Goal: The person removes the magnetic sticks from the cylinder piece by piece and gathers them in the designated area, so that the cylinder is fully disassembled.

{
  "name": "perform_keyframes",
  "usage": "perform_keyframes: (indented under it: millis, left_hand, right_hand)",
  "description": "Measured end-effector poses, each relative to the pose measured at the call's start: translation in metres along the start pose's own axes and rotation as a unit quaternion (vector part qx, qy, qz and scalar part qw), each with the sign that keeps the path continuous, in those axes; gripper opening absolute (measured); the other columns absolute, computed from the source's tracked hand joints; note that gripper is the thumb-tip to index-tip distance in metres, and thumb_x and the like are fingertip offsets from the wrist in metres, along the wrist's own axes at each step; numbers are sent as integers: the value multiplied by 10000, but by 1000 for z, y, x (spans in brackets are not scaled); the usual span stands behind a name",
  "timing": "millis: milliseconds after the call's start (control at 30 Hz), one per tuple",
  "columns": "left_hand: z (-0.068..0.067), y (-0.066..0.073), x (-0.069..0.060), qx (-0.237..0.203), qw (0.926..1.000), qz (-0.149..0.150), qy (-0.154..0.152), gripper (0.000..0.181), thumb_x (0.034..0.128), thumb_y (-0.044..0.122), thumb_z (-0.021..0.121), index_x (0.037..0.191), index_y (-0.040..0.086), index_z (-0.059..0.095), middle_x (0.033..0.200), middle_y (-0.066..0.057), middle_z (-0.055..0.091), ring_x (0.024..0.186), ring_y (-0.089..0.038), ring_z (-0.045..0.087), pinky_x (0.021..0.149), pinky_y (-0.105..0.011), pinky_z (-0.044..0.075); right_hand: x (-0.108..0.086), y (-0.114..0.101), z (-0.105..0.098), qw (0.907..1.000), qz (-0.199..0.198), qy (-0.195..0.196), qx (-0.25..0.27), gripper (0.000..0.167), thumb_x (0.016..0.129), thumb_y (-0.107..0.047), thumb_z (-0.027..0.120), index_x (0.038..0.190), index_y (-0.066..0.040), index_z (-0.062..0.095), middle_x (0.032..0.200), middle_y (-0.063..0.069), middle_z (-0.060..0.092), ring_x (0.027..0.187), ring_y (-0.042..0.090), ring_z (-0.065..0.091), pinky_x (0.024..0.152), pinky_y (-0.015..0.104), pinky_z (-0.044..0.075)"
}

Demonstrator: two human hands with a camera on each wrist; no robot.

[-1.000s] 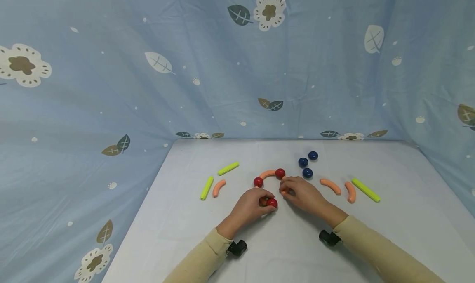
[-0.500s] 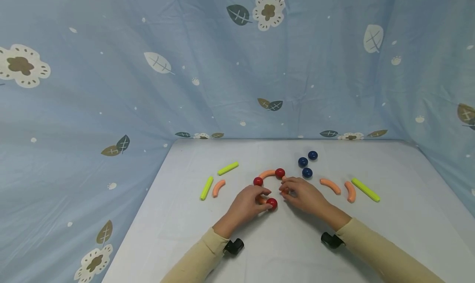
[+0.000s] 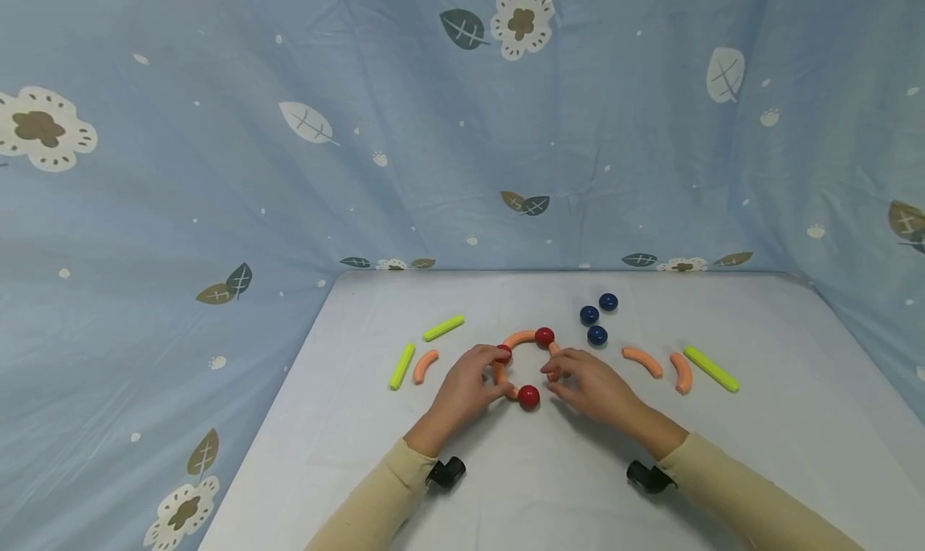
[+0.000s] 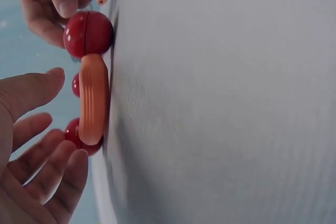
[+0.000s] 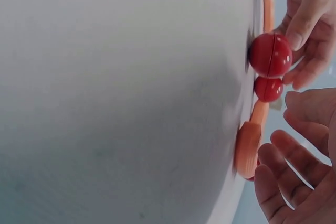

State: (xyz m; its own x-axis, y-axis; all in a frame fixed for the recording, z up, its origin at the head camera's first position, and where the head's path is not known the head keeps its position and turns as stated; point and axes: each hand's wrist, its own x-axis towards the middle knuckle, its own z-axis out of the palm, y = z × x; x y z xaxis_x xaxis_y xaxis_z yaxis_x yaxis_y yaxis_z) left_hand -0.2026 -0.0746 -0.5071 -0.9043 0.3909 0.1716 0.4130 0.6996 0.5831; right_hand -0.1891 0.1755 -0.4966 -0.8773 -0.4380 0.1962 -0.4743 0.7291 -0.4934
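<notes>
A ring-like chain of red balls and curved orange sticks lies on the white table. Its front red ball [image 3: 529, 397] touches the end of the left orange stick [image 4: 94, 100]; the back red ball [image 3: 545, 338] and left red ball [image 3: 503, 354] have an orange stick [image 3: 519, 338] between them. My left hand [image 3: 462, 384] is at the chain's left side, thumb and fingers spread apart around it, gripping nothing. My right hand [image 3: 594, 384] is beside the right orange stick [image 3: 554, 370], its fingers loosely bent and apart from it in the right wrist view.
Three dark blue balls [image 3: 589, 316] lie behind the right hand. Loose orange sticks [image 3: 642, 361] and a yellow-green stick [image 3: 711, 369] are to the right. Two yellow-green sticks [image 3: 402, 366] and an orange stick [image 3: 425, 367] lie left. A blue patterned cloth [image 3: 462, 133] hangs behind.
My left hand has let go of the front red ball and moved back and to the left, its fingers spreading. The right hand stays near the right orange stick, its fingers slightly looser.
</notes>
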Motion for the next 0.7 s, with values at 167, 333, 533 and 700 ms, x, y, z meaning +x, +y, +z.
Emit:
perform_keyframes:
  millis: [167, 333, 533, 700]
  left_hand:
    - [-1, -4, 2, 147, 9998, 6, 115, 559, 843, 283, 857, 1336, 140, 636, 1376, -27, 559, 1178, -181, 591, 966, -356, 533]
    - [0, -6, 5, 316, 9994, -99, -40, 661, 849, 295, 852, 1425, 118, 581, 1436, -33, 520, 1227, -190, 575, 1017, -372, 509]
    - [0, -9, 7, 427, 9987, -134, -232, 682, 862, 317, 838, 1449, 107, 561, 1445, -28, 515, 1235, -188, 571, 1023, -366, 502]
    - [0, -9, 7, 466, 9985, -20, -278, 683, 871, 319, 827, 1464, 117, 556, 1444, -44, 513, 1206, -200, 596, 996, -366, 519]
  right_hand:
    - [-2, -3, 2, 9999, -3, -65, 130, 235, 915, -179, 765, 1143, -141, 725, 1043, 7, 665, 937, 184, 641, 809, 392, 568]
    - [-4, -6, 6, 9988, -128, -107, 451, 276, 913, -161, 762, 1181, -121, 709, 1086, 23, 678, 949, 195, 646, 812, 359, 573]
    - [-5, -10, 12, 9978, -230, -208, 580, 321, 913, -197, 776, 1214, -118, 697, 1130, 17, 691, 959, 193, 649, 802, 338, 571]
    - [-3, -14, 17, 9978, -75, -400, 519, 367, 899, -227, 795, 1240, -136, 696, 1121, -50, 673, 947, 138, 637, 810, 319, 564]
